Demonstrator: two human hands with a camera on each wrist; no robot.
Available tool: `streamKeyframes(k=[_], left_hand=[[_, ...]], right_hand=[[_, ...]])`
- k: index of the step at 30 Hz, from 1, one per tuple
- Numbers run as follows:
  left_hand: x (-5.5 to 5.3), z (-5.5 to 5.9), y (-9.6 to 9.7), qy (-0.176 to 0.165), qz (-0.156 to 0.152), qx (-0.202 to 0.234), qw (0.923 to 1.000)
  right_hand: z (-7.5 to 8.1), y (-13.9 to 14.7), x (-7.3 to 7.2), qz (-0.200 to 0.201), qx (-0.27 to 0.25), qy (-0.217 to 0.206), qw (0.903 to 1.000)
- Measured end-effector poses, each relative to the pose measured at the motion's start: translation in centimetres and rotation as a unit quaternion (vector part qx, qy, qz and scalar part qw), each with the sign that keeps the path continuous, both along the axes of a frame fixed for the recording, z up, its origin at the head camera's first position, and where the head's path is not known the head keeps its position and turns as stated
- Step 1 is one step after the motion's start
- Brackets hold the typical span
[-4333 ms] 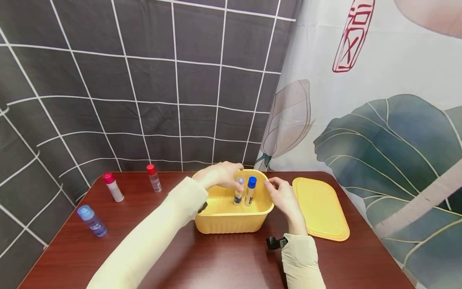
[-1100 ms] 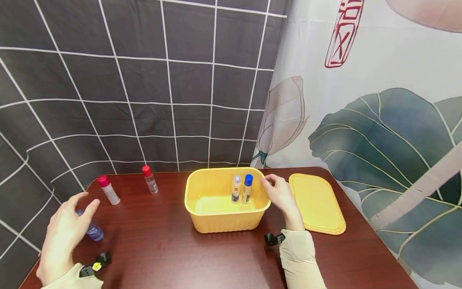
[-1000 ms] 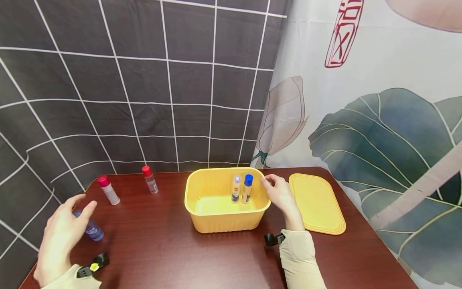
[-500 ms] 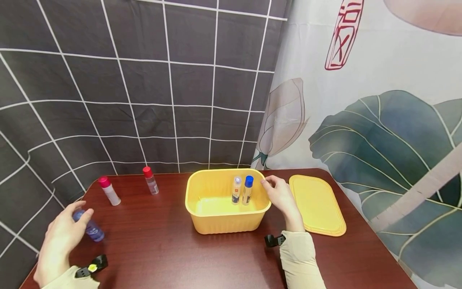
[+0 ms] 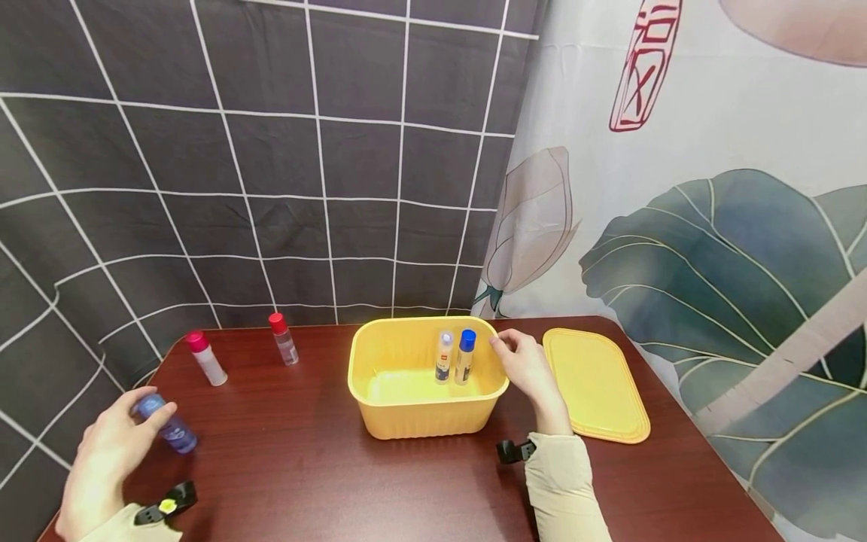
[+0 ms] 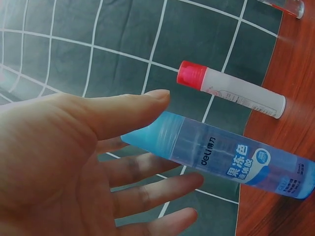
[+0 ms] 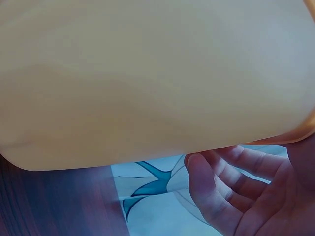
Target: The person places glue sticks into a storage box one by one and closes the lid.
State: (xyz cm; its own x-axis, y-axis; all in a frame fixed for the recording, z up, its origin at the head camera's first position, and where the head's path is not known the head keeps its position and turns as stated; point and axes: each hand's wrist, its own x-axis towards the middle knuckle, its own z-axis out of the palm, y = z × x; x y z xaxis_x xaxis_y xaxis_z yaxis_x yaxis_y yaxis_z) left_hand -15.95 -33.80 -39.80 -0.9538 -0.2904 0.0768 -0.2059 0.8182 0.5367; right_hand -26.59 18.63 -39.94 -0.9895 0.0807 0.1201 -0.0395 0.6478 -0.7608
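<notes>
My left hand (image 5: 111, 444) is around the cap of a blue bottle of liquid glue (image 5: 177, 435), thumb on one side and fingers on the other. In the left wrist view the fingers look loosely extended, and the blue glue bottle (image 6: 236, 160) stands on the table. My right hand (image 5: 531, 369) holds the right rim of a yellow plastic box (image 5: 427, 418), whose wall (image 7: 147, 88) fills most of the right wrist view. Two small glue bottles stand inside toward the right: one with a whitish cap (image 5: 443, 357), one with a blue cap (image 5: 465, 357).
A white bottle with a pinkish-red cap (image 5: 208, 360) and a clear bottle with a red cap (image 5: 284, 340) stand at the table's back left. A flat yellow lid (image 5: 596, 384) lies right of the box. Curtains hang behind the brown table (image 5: 325, 489).
The left hand, earlier inside the box at the whitish-capped bottle, has left that bottle there and moved far left, lowering around the blue glue bottle's cap. The right hand stays at the rim.
</notes>
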Motion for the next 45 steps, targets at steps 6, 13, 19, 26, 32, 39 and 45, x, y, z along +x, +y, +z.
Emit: streamKeyframes(k=[6, 13, 19, 26, 32, 39, 45], left_hand=[[0.0, 0.0, -0.1, -0.008, 0.001, -0.001, 1.0000], [0.1, -0.2, -0.5, -0.010, 0.016, 0.002, 0.9998], [0.2, -0.2, -0.5, -0.011, 0.022, -0.004, 0.9997], [0.5, 0.2, -0.1, 0.001, 0.026, -0.010, 0.9996], [0.4, 0.8, 0.9, 0.034, 0.032, -0.010, 0.9989], [0.2, 1.6, 2.4, 0.072, 0.024, -0.010, 0.9971], [-0.4, 2.6, 4.1, 0.095, 0.020, -0.010, 0.9952]], right_hand=[[-0.1, 0.1, -0.2, 0.000, 0.000, 0.006, 1.0000], [-0.1, 0.0, -0.1, 0.003, -0.002, 0.003, 1.0000], [-0.1, 0.0, -0.1, 0.003, 0.001, 0.003, 1.0000], [-0.2, 0.1, -0.1, 0.005, 0.001, 0.000, 1.0000], [-0.3, 0.1, -0.1, 0.005, 0.004, 0.013, 0.9999], [-0.3, 0.2, -0.2, 0.006, 0.003, 0.013, 0.9999], [-0.2, 0.1, -0.2, 0.007, 0.000, 0.014, 0.9999]])
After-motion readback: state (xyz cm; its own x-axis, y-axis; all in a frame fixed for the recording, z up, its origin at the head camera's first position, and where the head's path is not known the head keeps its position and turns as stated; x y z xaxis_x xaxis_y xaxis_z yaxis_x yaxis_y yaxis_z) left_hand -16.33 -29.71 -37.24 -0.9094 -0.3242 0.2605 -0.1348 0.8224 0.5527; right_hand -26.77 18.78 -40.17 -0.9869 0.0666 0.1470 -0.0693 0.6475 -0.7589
